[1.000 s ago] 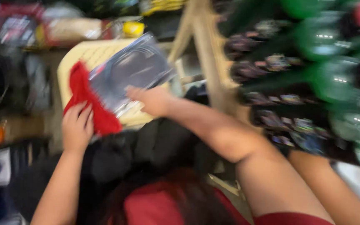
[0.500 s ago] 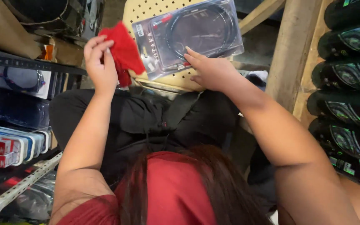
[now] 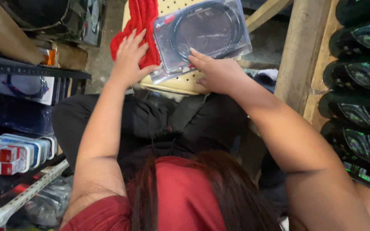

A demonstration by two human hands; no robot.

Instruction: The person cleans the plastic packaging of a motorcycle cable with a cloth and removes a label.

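Red cloth (image 3: 140,30) now drawn left of clear pack (image 3: 202,36); left hand (image 3: 129,53) flat, spread on cloth; right hand (image 3: 219,72) fingers pressed together, pinning pack's near edge; wiping pauses

The red cloth (image 3: 140,21) runs off the top edge, so its full size can't be seen, and the left hand (image 3: 130,53) covers its lower part. The clear plastic package (image 3: 202,34) is clipped at the top too, with the right hand (image 3: 219,73) over its near edge. Most of the perforated yellow seat (image 3: 180,83) is hidden under both.
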